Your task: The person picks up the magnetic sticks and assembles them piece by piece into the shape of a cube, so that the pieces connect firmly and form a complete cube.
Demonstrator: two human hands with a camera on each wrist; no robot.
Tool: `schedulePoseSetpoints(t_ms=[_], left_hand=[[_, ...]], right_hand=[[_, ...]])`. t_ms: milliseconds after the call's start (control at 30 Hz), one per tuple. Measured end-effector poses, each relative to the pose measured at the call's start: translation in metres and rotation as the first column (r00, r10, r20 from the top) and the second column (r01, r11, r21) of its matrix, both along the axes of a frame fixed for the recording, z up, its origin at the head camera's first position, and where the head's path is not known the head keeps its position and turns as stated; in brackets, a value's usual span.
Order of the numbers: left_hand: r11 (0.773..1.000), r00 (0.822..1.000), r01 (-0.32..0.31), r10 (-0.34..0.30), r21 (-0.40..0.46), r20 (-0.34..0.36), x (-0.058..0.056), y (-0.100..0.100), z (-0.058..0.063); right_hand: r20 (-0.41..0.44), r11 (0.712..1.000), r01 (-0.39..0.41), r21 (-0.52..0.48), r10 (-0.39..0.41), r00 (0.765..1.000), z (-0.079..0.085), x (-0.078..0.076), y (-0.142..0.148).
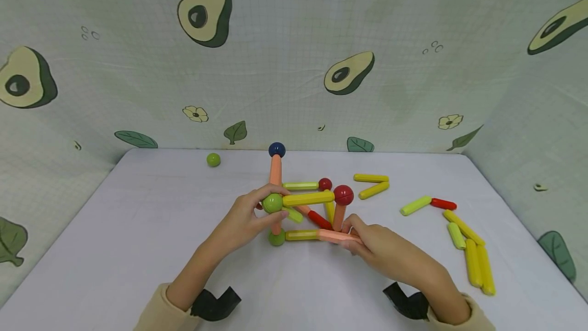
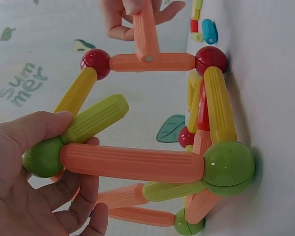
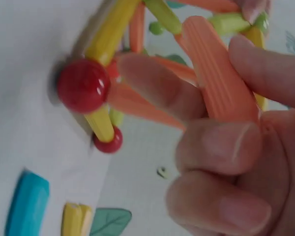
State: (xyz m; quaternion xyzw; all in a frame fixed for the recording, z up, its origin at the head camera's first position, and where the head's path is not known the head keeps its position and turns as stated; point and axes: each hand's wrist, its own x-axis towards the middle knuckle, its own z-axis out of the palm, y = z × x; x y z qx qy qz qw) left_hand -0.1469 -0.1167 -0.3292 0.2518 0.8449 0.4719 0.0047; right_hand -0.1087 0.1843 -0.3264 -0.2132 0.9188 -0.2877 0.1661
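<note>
Rod frame (image 1: 309,198) approx ctr of tbl (image 1: 115,229), L hand (image 1: 245,217) at its L, single rod (image 1: 334,236) in R hand (image 1: 383,249) front-R; loose ball (image 1: 213,160) behind-L, rod pair (image 1: 371,178) behind-R, rod cluster (image 1: 473,263) far R, cloth (image 1: 285,91) behind tbl

Green lettering (image 2: 23,84) on the cloth (image 1: 280,86) reads "summer"

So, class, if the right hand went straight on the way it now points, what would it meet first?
The right hand would probably meet the upright orange stick topped by a red ball. Depth is unclear, so it might pass just in front.
</note>
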Motion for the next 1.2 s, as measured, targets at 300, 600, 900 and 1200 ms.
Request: schedulePoseSetpoints(t_ms=[300,600,900,1200], left_hand=[[1.000,1.000,-0.001,0.001,0.007,0.002,0.000,-0.001,-0.001],[1.000,1.000,0.000,0.000,0.013,0.002,-0.001,-0.001,-0.001],[1.000,1.000,0.002,-0.003,0.021,0.007,0.000,-0.002,-0.002],[0.999,1.000,0.007,-0.008,0.034,0.029,-0.001,-0.002,-0.002]], right_hand=[[-0.225,1.000,-0.004,-0.028,-0.003,0.974,-0.009,0.008,-0.030],[-0.267,0.992,0.082,-0.100,-0.106,0.958,-0.017,0.011,-0.048],[-0.267,0.987,0.158,-0.036,-0.162,0.950,-0.020,0.011,-0.059],[-0.451,0.987,0.161,-0.015,-0.150,0.880,-0.025,0.012,-0.065]])
